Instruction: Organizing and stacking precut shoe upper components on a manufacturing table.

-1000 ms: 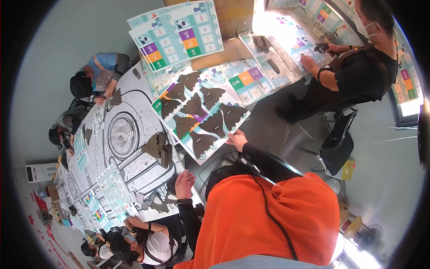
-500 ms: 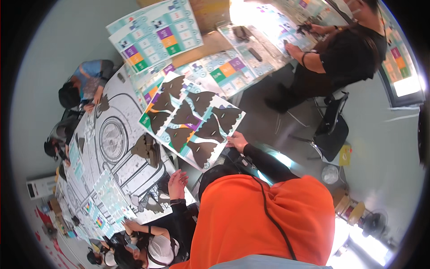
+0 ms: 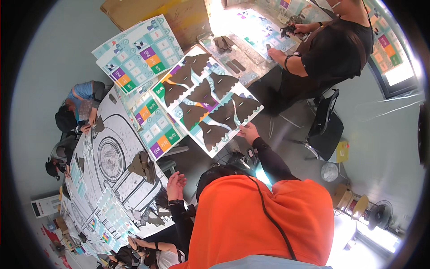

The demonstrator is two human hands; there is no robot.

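A white board (image 3: 226, 134) covered with several dark brown cut-out shapes tilts in front of me. My right hand (image 3: 249, 132), in a black sleeve, grips its lower right edge. My left hand (image 3: 175, 184) hangs free with its fingers spread, near the edge of a long table (image 3: 134, 204) that bears a large black-and-white printed sheet (image 3: 117, 134). A loose pile of brown pieces (image 3: 143, 165) lies on that sheet, just left of my left hand.
Sheets with coloured squares (image 3: 139, 58) lie beside the board and against a cardboard box (image 3: 134, 13). A person in black (image 3: 331, 54) works at the far table, with a black chair (image 3: 326, 130) behind. Other people sit at the left (image 3: 76, 107) and below (image 3: 148, 255).
The board with brown shapes has tilted and shifted slightly up and left while my right hand kept its grip on the edge. My left hand stays open in about the same place.
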